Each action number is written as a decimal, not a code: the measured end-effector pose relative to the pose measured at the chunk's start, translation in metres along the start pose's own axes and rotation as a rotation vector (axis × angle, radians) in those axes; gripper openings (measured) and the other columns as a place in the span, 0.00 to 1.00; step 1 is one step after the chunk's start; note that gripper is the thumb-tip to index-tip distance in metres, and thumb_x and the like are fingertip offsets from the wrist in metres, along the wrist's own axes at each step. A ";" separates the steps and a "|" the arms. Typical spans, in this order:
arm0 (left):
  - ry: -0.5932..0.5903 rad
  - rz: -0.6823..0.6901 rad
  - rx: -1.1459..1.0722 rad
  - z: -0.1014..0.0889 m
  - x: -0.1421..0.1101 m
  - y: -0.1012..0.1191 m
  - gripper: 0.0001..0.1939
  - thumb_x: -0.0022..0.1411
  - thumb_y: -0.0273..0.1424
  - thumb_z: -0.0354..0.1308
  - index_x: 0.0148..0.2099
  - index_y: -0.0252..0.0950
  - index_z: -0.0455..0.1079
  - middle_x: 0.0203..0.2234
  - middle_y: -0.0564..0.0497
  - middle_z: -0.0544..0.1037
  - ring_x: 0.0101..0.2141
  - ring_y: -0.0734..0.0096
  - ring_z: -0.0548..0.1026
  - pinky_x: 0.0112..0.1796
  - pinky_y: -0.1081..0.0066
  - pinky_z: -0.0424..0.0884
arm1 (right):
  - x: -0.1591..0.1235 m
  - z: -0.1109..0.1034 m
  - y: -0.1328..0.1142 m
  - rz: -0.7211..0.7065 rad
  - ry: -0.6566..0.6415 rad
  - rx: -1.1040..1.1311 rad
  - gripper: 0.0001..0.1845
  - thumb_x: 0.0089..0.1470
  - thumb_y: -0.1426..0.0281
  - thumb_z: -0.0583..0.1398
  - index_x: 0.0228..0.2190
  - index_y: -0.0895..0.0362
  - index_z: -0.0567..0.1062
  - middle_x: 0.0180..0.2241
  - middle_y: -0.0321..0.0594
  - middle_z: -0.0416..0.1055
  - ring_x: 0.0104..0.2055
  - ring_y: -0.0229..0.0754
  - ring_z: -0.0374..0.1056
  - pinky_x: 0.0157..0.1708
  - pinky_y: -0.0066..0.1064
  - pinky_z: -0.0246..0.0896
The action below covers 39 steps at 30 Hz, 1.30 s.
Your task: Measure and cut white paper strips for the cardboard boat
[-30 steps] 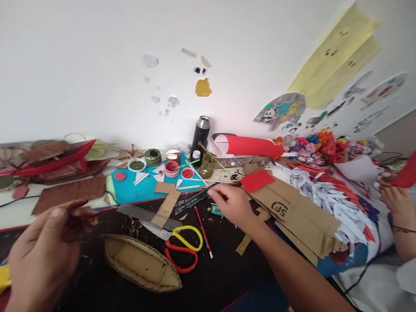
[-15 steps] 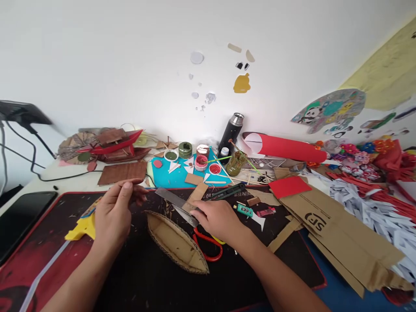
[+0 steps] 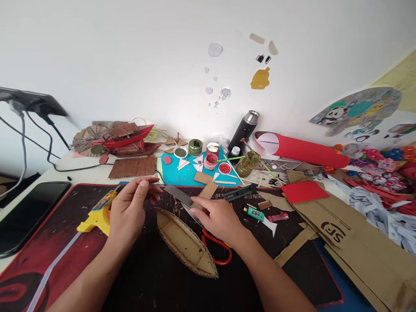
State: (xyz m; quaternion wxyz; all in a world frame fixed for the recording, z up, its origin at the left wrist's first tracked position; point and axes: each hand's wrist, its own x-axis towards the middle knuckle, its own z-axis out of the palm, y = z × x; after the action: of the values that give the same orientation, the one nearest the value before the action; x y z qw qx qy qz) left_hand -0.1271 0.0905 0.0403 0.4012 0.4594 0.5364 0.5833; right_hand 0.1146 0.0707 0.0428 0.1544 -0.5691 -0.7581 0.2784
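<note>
My left hand [image 3: 128, 210] is raised over the left of the mat, thumb pressed to the curled index finger; whatever is pinched there, if anything, is hidden. Beside it lies a yellow glue gun [image 3: 99, 219] with a clear glue stick trailing from it. My right hand [image 3: 217, 216] has its thumb and index finger on a grey ruler [image 3: 177, 194], which slants across the mat. Below both hands rests a boat-shaped cardboard hull [image 3: 186, 245], open side up. Red-handled scissors [image 3: 224, 260] lie partly under my right wrist.
Paint pots [image 3: 211, 161] stand on blue paper behind the mat, with a black thermos [image 3: 243, 132] and red paper roll [image 3: 308, 151]. A utility knife [image 3: 238, 193] and lighter [image 3: 254, 213] lie right of centre. Cardboard sheets [image 3: 360, 242] cover the right; a phone [image 3: 35, 216] lies left.
The view has turned slightly left, so everything sits farther right in the picture. My right fingers have shifted along the ruler toward its far end. My left hand keeps its pinched shape.
</note>
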 end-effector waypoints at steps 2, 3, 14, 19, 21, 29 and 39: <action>0.000 0.004 0.007 0.000 0.000 0.001 0.23 0.69 0.54 0.62 0.47 0.38 0.80 0.32 0.49 0.83 0.30 0.65 0.77 0.32 0.68 0.72 | -0.001 0.000 0.001 -0.003 0.010 0.070 0.19 0.72 0.61 0.63 0.59 0.49 0.85 0.53 0.42 0.86 0.54 0.55 0.83 0.52 0.37 0.72; -0.002 0.006 0.009 0.000 0.000 0.001 0.23 0.69 0.53 0.62 0.47 0.38 0.81 0.32 0.49 0.83 0.30 0.65 0.77 0.32 0.68 0.72 | -0.002 -0.001 0.001 0.007 0.023 0.096 0.19 0.72 0.61 0.63 0.58 0.49 0.85 0.55 0.42 0.85 0.55 0.55 0.83 0.53 0.38 0.72; -0.004 0.017 0.033 -0.001 0.001 -0.001 0.22 0.71 0.52 0.62 0.48 0.38 0.82 0.32 0.50 0.83 0.30 0.67 0.77 0.32 0.69 0.72 | -0.004 -0.003 0.017 0.095 0.129 0.061 0.29 0.72 0.59 0.62 0.69 0.55 0.76 0.31 0.41 0.85 0.33 0.50 0.80 0.36 0.34 0.65; 0.003 0.020 0.025 -0.001 0.002 -0.003 0.22 0.70 0.52 0.63 0.48 0.38 0.81 0.32 0.50 0.83 0.30 0.67 0.77 0.31 0.70 0.72 | -0.006 -0.002 0.018 0.015 0.098 0.122 0.18 0.72 0.61 0.62 0.56 0.51 0.86 0.49 0.45 0.88 0.50 0.54 0.83 0.48 0.36 0.70; 0.005 0.023 0.025 -0.002 0.002 -0.003 0.22 0.70 0.53 0.63 0.48 0.38 0.81 0.32 0.50 0.83 0.30 0.67 0.76 0.31 0.70 0.72 | -0.006 -0.003 0.018 0.031 0.110 0.106 0.17 0.73 0.61 0.61 0.53 0.50 0.88 0.51 0.44 0.87 0.52 0.55 0.83 0.50 0.37 0.71; 0.004 0.006 0.058 -0.001 0.001 -0.001 0.23 0.70 0.54 0.62 0.48 0.39 0.82 0.31 0.51 0.83 0.30 0.67 0.76 0.32 0.68 0.73 | -0.010 -0.004 0.008 0.008 0.029 0.130 0.22 0.72 0.60 0.63 0.62 0.50 0.82 0.50 0.43 0.88 0.48 0.53 0.84 0.47 0.36 0.71; 0.003 0.010 0.079 0.001 0.002 -0.001 0.24 0.69 0.54 0.62 0.47 0.38 0.81 0.31 0.50 0.83 0.29 0.67 0.76 0.31 0.68 0.73 | -0.012 -0.001 0.008 -0.029 0.014 0.173 0.17 0.73 0.60 0.61 0.55 0.48 0.87 0.52 0.41 0.87 0.53 0.53 0.83 0.50 0.36 0.72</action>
State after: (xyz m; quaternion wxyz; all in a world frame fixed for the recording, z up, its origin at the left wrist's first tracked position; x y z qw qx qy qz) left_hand -0.1270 0.0925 0.0396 0.3788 0.4767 0.5573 0.5645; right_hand 0.1255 0.0610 0.0400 0.2124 -0.5446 -0.7384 0.3364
